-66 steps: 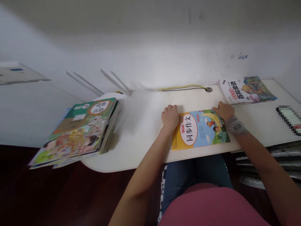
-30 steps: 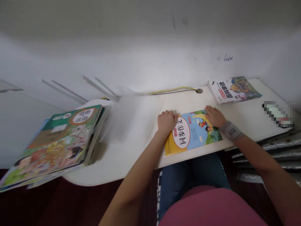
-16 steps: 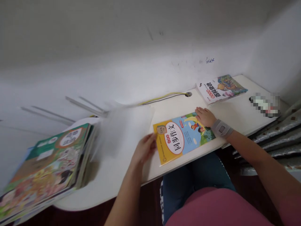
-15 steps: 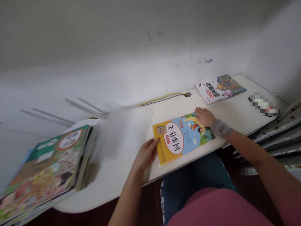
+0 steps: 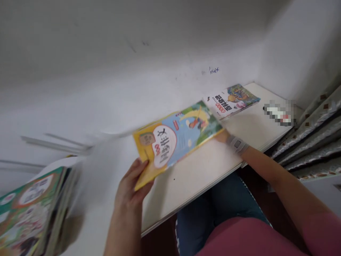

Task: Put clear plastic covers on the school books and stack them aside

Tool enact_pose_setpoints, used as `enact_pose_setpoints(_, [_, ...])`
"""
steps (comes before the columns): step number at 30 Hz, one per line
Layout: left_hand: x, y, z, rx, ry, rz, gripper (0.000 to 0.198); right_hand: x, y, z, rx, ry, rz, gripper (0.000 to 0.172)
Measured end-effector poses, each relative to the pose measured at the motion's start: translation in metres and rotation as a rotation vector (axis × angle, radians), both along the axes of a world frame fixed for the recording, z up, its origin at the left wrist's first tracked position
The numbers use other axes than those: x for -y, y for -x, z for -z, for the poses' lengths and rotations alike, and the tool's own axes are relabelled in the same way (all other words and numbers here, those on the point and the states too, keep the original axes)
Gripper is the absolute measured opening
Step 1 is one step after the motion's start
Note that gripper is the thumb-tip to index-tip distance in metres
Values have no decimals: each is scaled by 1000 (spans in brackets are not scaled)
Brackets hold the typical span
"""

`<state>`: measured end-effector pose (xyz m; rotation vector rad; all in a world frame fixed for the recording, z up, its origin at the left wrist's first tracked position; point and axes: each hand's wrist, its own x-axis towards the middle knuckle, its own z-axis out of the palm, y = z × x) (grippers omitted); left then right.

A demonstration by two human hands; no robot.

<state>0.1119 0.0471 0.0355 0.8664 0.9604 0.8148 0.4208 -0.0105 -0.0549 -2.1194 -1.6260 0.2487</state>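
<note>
A thin yellow and blue book [image 5: 183,133] with a cartoon moon on its cover is tilted above the white desk. My left hand [image 5: 135,176] grips its yellow left end, thumb on the cover and the other fingers underneath. At the lower right corner, my right hand [image 5: 221,136] holds the book too, its fingers mostly hidden behind it. A grey wristband [image 5: 237,144] is on my right wrist. Behind the right end lies a pile of books [image 5: 230,101] with a white and colourful cover.
A thick stack of green-covered books [image 5: 29,209] stands at the left. A blurred translucent sheet [image 5: 98,170] lies beside it. A partly pixelated object [image 5: 279,113] rests at the right of the desk [image 5: 191,185], near a silvery patterned curtain [image 5: 314,135].
The book has come up off the desk and tilted, moving left with both hands. My right hand has shifted from lying on the cover to the book's lower right corner. The view has turned left-to-right.
</note>
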Motion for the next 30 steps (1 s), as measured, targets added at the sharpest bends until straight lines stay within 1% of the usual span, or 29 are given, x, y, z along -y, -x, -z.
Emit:
enact_pose_setpoints(2, [-10, -46, -6, 101, -35, 64, 18, -2, 3, 3, 58, -25, -106, 24])
enact_pose_setpoints(5, [-26, -134, -5, 166, -46, 219, 19, -3, 5, 8, 92, -81, -179, 24])
enact_pose_setpoints(7, [-36, -193, 2, 135, -29, 285, 16, -2, 5, 9, 114, -102, -186, 24])
enact_pose_setpoints(9, [-45, -242, 12, 92, -30, 286, 15, -2, 5, 9, 137, -116, -184, 23])
enact_pose_setpoints(10, [-49, -262, 17, 75, -25, 283, 15, -2, 5, 9, 148, -121, -182, 22])
enact_pose_setpoints(12, [-56, -290, 28, 57, -20, 288, 15, -3, 6, 8, 169, -127, -176, 20])
enact_pose_setpoints(15, [-64, -313, 43, 38, -12, 299, 16, -5, 7, 9, 191, -129, -163, 19])
enact_pose_setpoints(18, [-69, -323, 54, 19, -12, 283, 16, -6, 8, 10, 196, -129, -155, 20])
enact_pose_setpoints(20, [-71, -327, 57, 1, -18, 271, 17, -7, 8, 11, 193, -130, -153, 21])
enact_pose_setpoints(25, [-77, -336, 58, -69, -50, 241, 19, -7, 7, 14, 185, -134, -149, 22])
enact_pose_setpoints(30, [-78, -346, 56, -139, -133, 216, 12, -7, 5, 15, 189, -143, -144, 22])
